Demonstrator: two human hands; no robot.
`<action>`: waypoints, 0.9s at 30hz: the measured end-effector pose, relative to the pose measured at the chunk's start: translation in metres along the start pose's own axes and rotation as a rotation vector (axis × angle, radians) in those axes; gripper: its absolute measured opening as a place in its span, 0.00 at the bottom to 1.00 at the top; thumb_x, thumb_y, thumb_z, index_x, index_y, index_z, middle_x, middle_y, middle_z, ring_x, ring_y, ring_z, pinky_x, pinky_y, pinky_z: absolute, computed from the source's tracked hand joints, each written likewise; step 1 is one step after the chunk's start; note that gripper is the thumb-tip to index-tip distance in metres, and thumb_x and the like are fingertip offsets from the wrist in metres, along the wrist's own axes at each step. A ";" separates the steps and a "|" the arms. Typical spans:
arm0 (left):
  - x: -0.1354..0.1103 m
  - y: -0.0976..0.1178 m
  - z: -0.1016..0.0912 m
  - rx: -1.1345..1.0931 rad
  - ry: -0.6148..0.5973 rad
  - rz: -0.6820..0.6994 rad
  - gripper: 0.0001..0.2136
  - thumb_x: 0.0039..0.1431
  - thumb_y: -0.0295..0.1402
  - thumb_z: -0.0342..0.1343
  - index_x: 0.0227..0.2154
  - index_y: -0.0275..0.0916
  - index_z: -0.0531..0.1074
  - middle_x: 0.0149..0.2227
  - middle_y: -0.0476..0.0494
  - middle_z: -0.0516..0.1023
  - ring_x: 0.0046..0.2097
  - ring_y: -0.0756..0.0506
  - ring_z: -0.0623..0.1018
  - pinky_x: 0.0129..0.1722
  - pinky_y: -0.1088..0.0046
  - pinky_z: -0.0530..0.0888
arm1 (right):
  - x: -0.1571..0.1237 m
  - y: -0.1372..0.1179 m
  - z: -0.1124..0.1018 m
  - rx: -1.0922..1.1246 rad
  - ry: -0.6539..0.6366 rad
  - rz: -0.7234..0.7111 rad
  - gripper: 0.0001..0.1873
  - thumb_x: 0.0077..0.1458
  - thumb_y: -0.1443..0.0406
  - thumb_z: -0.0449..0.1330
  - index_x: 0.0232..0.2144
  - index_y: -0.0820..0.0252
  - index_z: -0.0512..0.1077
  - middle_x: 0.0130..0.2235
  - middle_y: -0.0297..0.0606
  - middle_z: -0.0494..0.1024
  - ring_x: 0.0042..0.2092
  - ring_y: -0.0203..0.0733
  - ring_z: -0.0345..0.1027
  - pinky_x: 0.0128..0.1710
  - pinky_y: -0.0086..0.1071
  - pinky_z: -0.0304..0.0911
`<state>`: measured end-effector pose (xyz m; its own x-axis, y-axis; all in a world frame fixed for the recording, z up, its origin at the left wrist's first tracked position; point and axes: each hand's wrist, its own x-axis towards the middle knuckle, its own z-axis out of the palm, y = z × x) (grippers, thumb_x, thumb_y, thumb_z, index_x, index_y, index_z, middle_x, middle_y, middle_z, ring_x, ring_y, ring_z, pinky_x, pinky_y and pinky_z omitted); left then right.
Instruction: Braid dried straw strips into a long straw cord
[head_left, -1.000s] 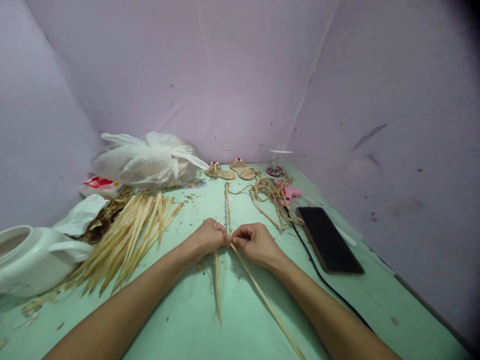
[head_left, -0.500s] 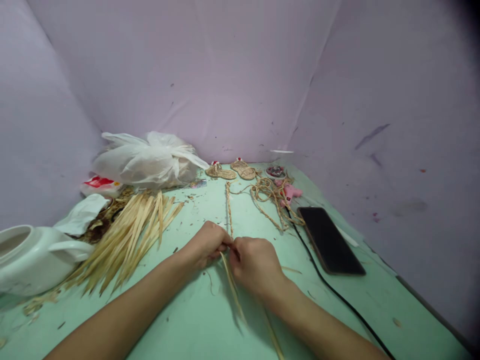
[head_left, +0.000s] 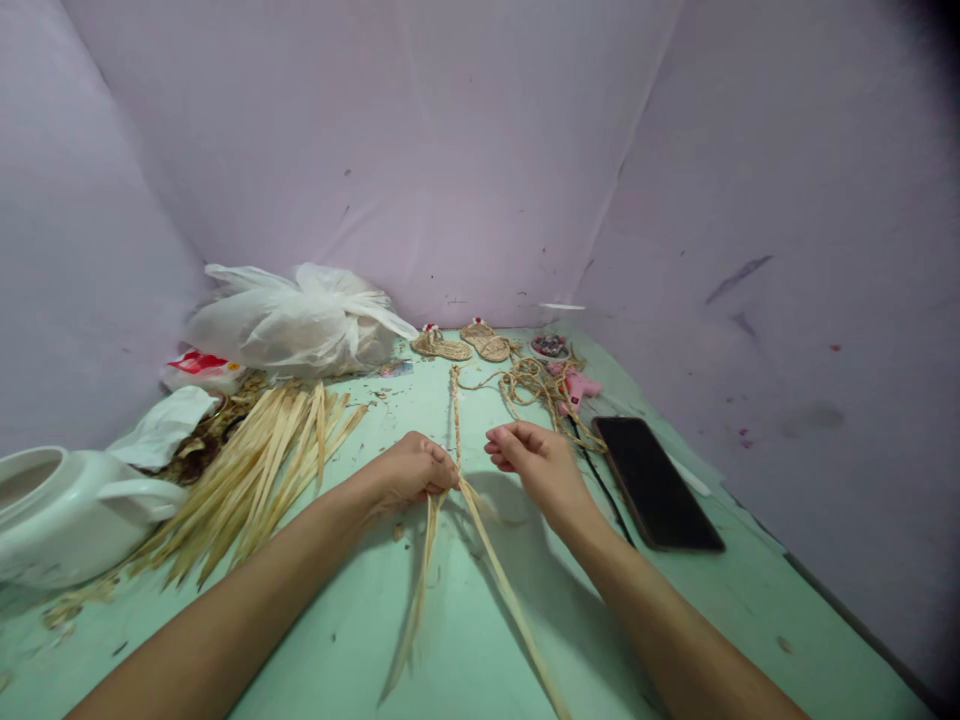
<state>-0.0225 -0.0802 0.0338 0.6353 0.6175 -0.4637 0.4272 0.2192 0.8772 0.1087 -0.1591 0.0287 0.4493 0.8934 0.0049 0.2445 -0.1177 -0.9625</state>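
A thin braided straw cord (head_left: 456,420) runs toward me along the green table. My left hand (head_left: 415,468) pinches its near end, where loose straw strands (head_left: 510,590) spread out to the right. Another strand (head_left: 418,600) hangs below the left fingers and is blurred at its tip. My right hand (head_left: 538,468) is raised just right of the cord, apart from it. Its fingers are loosely bent and slightly parted, and nothing shows in them.
At left lie a bundle of flat straw strips (head_left: 255,480), a white pitcher (head_left: 67,530) and a white plastic bag (head_left: 300,320). Small woven sandals (head_left: 441,345) sit at the back. Tangled cord (head_left: 532,382), a pink glue gun (head_left: 579,388) and a black phone (head_left: 660,485) are at right.
My right hand has let go of the cord end and moved up and right. The left hand stays at the cord, and the strands below now lie spread apart.
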 end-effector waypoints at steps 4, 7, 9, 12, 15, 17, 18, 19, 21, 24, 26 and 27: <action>-0.001 -0.001 0.000 0.016 -0.012 0.025 0.03 0.33 0.27 0.51 0.11 0.34 0.63 0.09 0.55 0.53 0.14 0.58 0.50 0.15 0.78 0.46 | 0.003 0.004 0.010 0.470 -0.348 0.383 0.05 0.42 0.67 0.57 0.25 0.64 0.67 0.24 0.36 0.71 0.26 0.33 0.65 0.29 0.28 0.60; 0.000 -0.004 0.002 0.046 -0.005 0.050 0.04 0.32 0.26 0.49 0.10 0.34 0.62 0.09 0.55 0.53 0.15 0.57 0.51 0.16 0.77 0.46 | -0.004 0.007 0.019 0.535 -0.513 0.480 0.03 0.42 0.69 0.55 0.22 0.65 0.65 0.19 0.32 0.66 0.20 0.28 0.58 0.22 0.24 0.56; 0.002 -0.006 0.002 0.092 -0.014 0.076 0.03 0.32 0.26 0.49 0.10 0.33 0.64 0.09 0.54 0.54 0.15 0.57 0.51 0.17 0.77 0.47 | -0.007 0.009 0.021 0.500 -0.492 0.474 0.04 0.42 0.69 0.53 0.19 0.65 0.64 0.18 0.30 0.63 0.16 0.24 0.49 0.16 0.22 0.45; 0.005 -0.009 0.001 0.193 -0.040 0.154 0.05 0.33 0.27 0.48 0.13 0.32 0.68 0.11 0.52 0.59 0.17 0.56 0.55 0.18 0.77 0.50 | -0.004 0.016 0.021 0.307 -0.424 0.391 0.09 0.44 0.68 0.52 0.16 0.65 0.65 0.14 0.27 0.58 0.15 0.24 0.39 0.15 0.24 0.34; 0.007 -0.012 0.000 0.344 0.005 0.178 0.07 0.34 0.27 0.47 0.13 0.31 0.69 0.12 0.52 0.59 0.18 0.55 0.56 0.19 0.78 0.51 | -0.001 0.025 0.023 0.075 -0.333 0.258 0.11 0.43 0.66 0.52 0.14 0.66 0.66 0.11 0.25 0.53 0.15 0.25 0.39 0.16 0.25 0.35; 0.006 -0.012 0.000 0.451 0.061 0.164 0.06 0.34 0.28 0.47 0.13 0.32 0.68 0.11 0.53 0.56 0.17 0.55 0.54 0.18 0.78 0.50 | 0.001 0.030 0.025 0.010 -0.268 0.178 0.10 0.41 0.65 0.53 0.14 0.66 0.67 0.12 0.27 0.56 0.17 0.26 0.42 0.17 0.25 0.38; 0.004 -0.011 -0.001 0.495 0.078 0.155 0.06 0.34 0.28 0.47 0.13 0.32 0.68 0.11 0.54 0.56 0.17 0.55 0.54 0.18 0.78 0.50 | 0.001 0.032 0.026 0.004 -0.240 0.157 0.10 0.40 0.65 0.53 0.14 0.66 0.67 0.13 0.27 0.57 0.17 0.26 0.43 0.17 0.25 0.39; 0.002 -0.009 -0.002 0.530 0.087 0.148 0.06 0.35 0.29 0.47 0.13 0.33 0.67 0.11 0.53 0.56 0.17 0.55 0.55 0.18 0.78 0.51 | 0.001 0.032 0.026 0.009 -0.217 0.152 0.10 0.39 0.65 0.53 0.14 0.66 0.67 0.13 0.27 0.57 0.17 0.26 0.43 0.17 0.25 0.39; -0.004 -0.005 -0.003 0.595 0.108 0.124 0.07 0.36 0.30 0.48 0.12 0.33 0.67 0.11 0.52 0.58 0.17 0.55 0.57 0.18 0.78 0.52 | -0.001 0.031 0.028 0.032 -0.188 0.174 0.10 0.39 0.65 0.53 0.13 0.65 0.66 0.12 0.26 0.55 0.17 0.26 0.41 0.17 0.25 0.38; -0.015 0.003 -0.003 0.721 0.197 0.081 0.06 0.36 0.30 0.50 0.12 0.35 0.68 0.11 0.51 0.60 0.17 0.53 0.60 0.19 0.77 0.53 | -0.004 0.027 0.029 0.059 -0.162 0.212 0.10 0.38 0.65 0.53 0.12 0.64 0.66 0.11 0.25 0.52 0.17 0.27 0.40 0.17 0.26 0.36; -0.021 0.006 0.003 0.799 0.263 0.088 0.05 0.37 0.30 0.51 0.12 0.36 0.67 0.12 0.49 0.61 0.18 0.52 0.62 0.20 0.76 0.53 | -0.007 0.025 0.029 0.099 -0.161 0.203 0.10 0.38 0.65 0.52 0.13 0.65 0.67 0.11 0.26 0.55 0.17 0.27 0.42 0.17 0.26 0.37; -0.024 0.006 0.008 0.825 0.293 0.102 0.05 0.37 0.30 0.51 0.12 0.37 0.67 0.12 0.48 0.62 0.19 0.51 0.63 0.20 0.76 0.54 | -0.008 0.025 0.030 0.134 -0.168 0.195 0.10 0.38 0.66 0.52 0.13 0.65 0.68 0.12 0.27 0.57 0.18 0.28 0.43 0.18 0.25 0.39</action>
<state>-0.0302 -0.0994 0.0496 0.5535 0.7981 -0.2380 0.7779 -0.3933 0.4900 0.0857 -0.1560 -0.0036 0.3257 0.9200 -0.2180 0.0467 -0.2459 -0.9682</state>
